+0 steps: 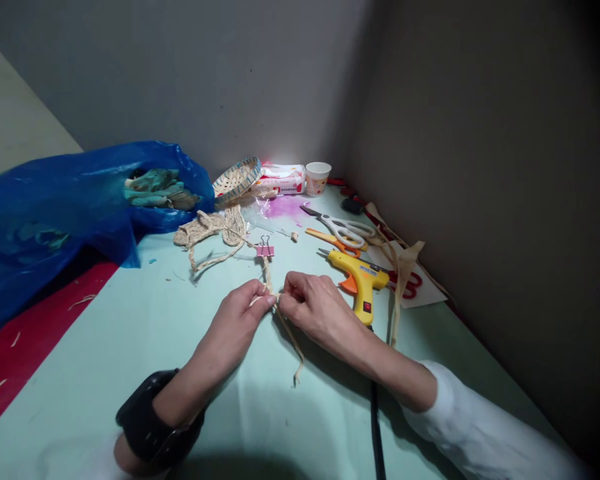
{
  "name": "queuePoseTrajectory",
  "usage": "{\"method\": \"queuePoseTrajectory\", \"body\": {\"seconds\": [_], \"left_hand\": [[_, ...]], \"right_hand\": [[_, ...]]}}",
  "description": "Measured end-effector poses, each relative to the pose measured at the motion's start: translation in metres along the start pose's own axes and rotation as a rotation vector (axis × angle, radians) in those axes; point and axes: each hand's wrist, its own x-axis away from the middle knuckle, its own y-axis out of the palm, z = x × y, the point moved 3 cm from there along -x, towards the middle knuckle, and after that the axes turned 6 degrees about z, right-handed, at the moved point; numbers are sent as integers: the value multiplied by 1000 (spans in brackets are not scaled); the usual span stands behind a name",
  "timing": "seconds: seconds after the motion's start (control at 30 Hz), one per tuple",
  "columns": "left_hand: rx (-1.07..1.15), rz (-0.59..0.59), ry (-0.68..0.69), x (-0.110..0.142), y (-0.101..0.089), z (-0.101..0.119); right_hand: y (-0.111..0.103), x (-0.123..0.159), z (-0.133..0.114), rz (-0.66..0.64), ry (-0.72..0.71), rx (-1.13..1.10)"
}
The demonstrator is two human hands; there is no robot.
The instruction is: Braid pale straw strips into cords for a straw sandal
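Observation:
A pale braided fibre cord (267,268) runs toward me from a pink binder clip (265,251) on the table. My left hand (237,319) pinches the near end of the braid between thumb and finger. Right beside it, my right hand (314,303) is closed, its curled fingers pressed on the strands at the same spot. A loose strand (296,347) hangs down below the hands and ends in a frayed tip. Beyond the clip, the finished braid (205,228) lies coiled and looped on the table. Parts of the strands are hidden inside my fingers.
A yellow glue gun (365,283) lies right of my hands, its black cable running toward me. Behind it are orange scissors (336,241) and white-handled scissors (347,230). A blue plastic bag (80,193) sits left; a woven basket (239,180) and paper cup (319,179) stand at the back.

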Motion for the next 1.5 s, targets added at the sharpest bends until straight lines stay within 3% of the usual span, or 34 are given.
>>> {"method": "queuePoseTrajectory", "body": {"seconds": [0.17,0.27,0.43,0.67,0.9,1.03,1.13,1.2,1.33,1.5], "left_hand": [[-256,72,59,-1,3,7],[-281,100,38,0,4,5],[-98,68,-67,4,4,-1],[137,82,-180,6,4,-5],[319,-5,-235,8,5,-6],[294,-25,-249,10,2,-8],[228,1,-212,10,1,-9],[226,24,-185,10,0,-10],[316,23,-227,10,-1,-12],[415,-64,-260,6,-4,-13]], "right_hand": [[3,3,-6,24,-24,176],[7,10,-16,8,-87,359],[20,25,-29,-24,-270,610],[39,46,-38,122,-534,852],[46,53,-44,151,-504,879],[41,46,-43,35,-466,786],[24,36,-39,-177,-361,577],[8,29,-34,-235,-258,387],[-13,16,-23,-274,-211,22],[-17,-2,-4,-130,-110,-56]]}}
